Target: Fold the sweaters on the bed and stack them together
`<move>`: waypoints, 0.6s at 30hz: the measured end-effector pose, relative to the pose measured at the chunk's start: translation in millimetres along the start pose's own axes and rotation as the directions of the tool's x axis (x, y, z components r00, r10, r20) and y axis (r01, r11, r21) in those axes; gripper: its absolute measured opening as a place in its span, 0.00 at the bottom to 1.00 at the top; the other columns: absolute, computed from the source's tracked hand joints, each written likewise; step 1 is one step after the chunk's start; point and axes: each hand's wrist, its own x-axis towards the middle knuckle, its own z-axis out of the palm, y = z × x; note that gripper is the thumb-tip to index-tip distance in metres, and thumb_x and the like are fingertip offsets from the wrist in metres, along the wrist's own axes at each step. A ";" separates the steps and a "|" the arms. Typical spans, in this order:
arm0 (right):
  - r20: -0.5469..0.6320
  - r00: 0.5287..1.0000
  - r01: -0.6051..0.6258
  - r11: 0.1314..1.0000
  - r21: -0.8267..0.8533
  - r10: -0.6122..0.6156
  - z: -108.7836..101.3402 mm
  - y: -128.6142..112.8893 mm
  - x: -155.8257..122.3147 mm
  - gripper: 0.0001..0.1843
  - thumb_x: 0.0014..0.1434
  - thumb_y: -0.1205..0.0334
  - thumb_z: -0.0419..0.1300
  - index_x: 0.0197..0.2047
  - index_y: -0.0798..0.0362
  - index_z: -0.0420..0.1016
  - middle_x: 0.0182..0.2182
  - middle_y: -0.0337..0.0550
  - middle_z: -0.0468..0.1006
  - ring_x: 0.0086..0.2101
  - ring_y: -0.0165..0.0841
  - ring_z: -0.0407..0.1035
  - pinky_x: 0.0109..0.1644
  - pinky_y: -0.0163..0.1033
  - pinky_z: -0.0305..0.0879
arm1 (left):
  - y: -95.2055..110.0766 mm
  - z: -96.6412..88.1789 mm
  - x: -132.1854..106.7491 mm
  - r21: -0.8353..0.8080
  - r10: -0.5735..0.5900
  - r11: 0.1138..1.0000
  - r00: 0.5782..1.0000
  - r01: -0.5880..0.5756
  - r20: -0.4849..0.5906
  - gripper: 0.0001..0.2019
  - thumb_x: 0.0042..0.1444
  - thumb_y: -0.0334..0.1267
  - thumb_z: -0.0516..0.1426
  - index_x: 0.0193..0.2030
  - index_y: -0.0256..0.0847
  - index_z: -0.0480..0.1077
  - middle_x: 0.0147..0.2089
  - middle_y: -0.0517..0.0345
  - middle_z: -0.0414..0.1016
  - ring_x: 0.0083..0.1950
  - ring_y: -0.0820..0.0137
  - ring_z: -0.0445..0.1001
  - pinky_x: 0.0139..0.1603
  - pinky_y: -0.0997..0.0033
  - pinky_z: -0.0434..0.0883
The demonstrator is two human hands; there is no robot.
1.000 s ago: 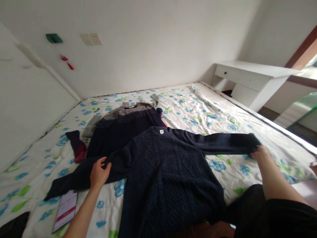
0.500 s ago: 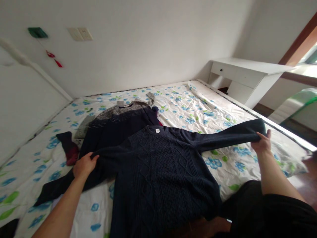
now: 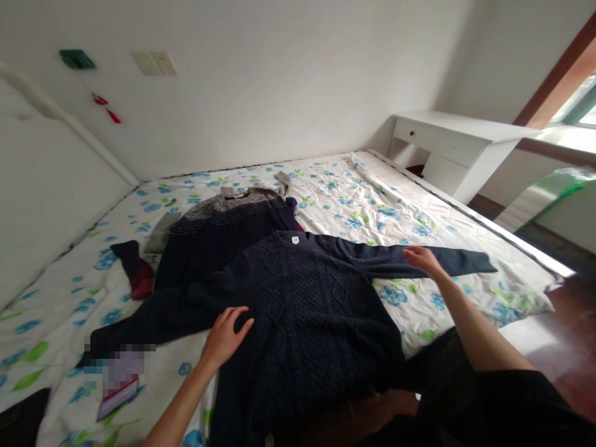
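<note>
A dark navy cable-knit sweater (image 3: 316,310) lies front up on the bed, both sleeves stretched out sideways. My left hand (image 3: 228,335) is over the sweater's left side, thumb and fingers apart, holding nothing. Above the right-hand sleeve (image 3: 465,259) is my right hand (image 3: 421,257), its fingers loosely bent and nothing visible in them; whether it touches the knit I cannot tell. Behind, partly covered by the cable-knit one, lies a second sweater (image 3: 223,220), grey at the top and navy below.
Floral sheeting (image 3: 354,205) covers the bed. A dark and maroon garment piece (image 3: 135,270) lies at the left. Near the front left are a blurred-out flat item (image 3: 118,388) and a black object (image 3: 23,416). A white desk (image 3: 459,146) stands beyond the bed's right edge.
Both hands have let go of the sleeves and moved inward toward the sweater's body. The right-hand sleeve has dropped flat onto the bed. The blurred-out item has come into sight.
</note>
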 end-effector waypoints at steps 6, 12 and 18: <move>0.369 0.913 0.136 0.982 0.128 -0.175 108.4 -58.3 -36.4 0.35 0.63 0.54 0.70 0.72 0.47 0.76 0.68 0.53 0.78 0.38 0.38 0.84 0.42 0.41 0.82 | 1.8 0.2 36.8 -0.077 -0.086 0.994 0.995 0.082 -0.042 0.28 0.66 0.55 0.58 0.69 0.48 0.73 0.70 0.49 0.75 0.44 0.63 0.85 0.53 0.60 0.80; 0.271 0.962 0.001 0.996 0.084 -0.023 150.5 -85.7 23.4 0.45 0.72 0.50 0.64 0.83 0.53 0.53 0.72 0.66 0.70 0.38 0.36 0.85 0.38 0.36 0.80 | -34.8 -33.4 136.0 0.099 -0.231 0.963 0.959 0.249 -0.165 0.33 0.70 0.52 0.56 0.76 0.38 0.67 0.74 0.39 0.74 0.54 0.54 0.85 0.58 0.57 0.78; 0.385 0.923 0.100 0.959 -0.266 0.011 177.6 -94.7 53.0 0.40 0.63 0.51 0.74 0.73 0.58 0.72 0.47 0.56 0.87 0.37 0.41 0.84 0.45 0.40 0.78 | -57.0 -35.8 189.9 0.319 -0.322 0.900 0.946 0.296 0.030 0.40 0.68 0.60 0.57 0.79 0.35 0.65 0.71 0.34 0.78 0.71 0.39 0.75 0.67 0.46 0.74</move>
